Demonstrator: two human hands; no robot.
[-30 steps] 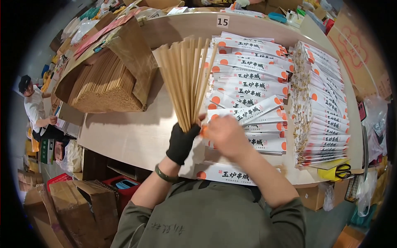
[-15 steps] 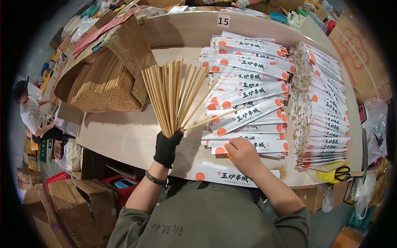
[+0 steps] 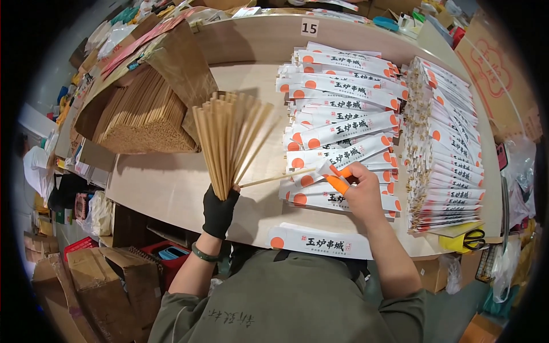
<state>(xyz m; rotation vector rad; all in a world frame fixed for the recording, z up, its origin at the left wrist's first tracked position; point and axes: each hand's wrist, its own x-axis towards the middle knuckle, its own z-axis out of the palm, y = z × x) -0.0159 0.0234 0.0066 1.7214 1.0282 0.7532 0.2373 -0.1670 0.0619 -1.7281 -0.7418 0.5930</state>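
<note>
— What does the bench look like?

— A pale, rounded wooden table point(image 3: 171, 188), its far edge carrying a small white number card point(image 3: 309, 27). Taking the fanned bundle of bamboo skewers point(image 3: 229, 134) as the mark: it stands upright near the table's front, clenched at its base by the left hand point(image 3: 219, 210), which wears a black glove.

— And to the right of that bundle?

— Rows of white paper sleeves with orange dots point(image 3: 343, 123), overlapping like shingles. The right hand point(image 3: 357, 191), orange covers on its fingertips, pinches one sleeve point(image 3: 320, 170) with a single skewer point(image 3: 274, 178) lying partly inside it, the stick's free end pointing back toward the bundle. Further right sits a stack of filled sleeves point(image 3: 449, 154), and past it yellow-handled scissors point(image 3: 466, 240) at the table edge.

— Left of the bundle?

— An open brown box heaped with loose skewers point(image 3: 140, 117).

— The room?

— Crowded: cardboard cartons point(image 3: 86, 286) on the floor below-left of the bundle, a red crate point(image 3: 77, 247), bags and clutter around the rim.
</note>
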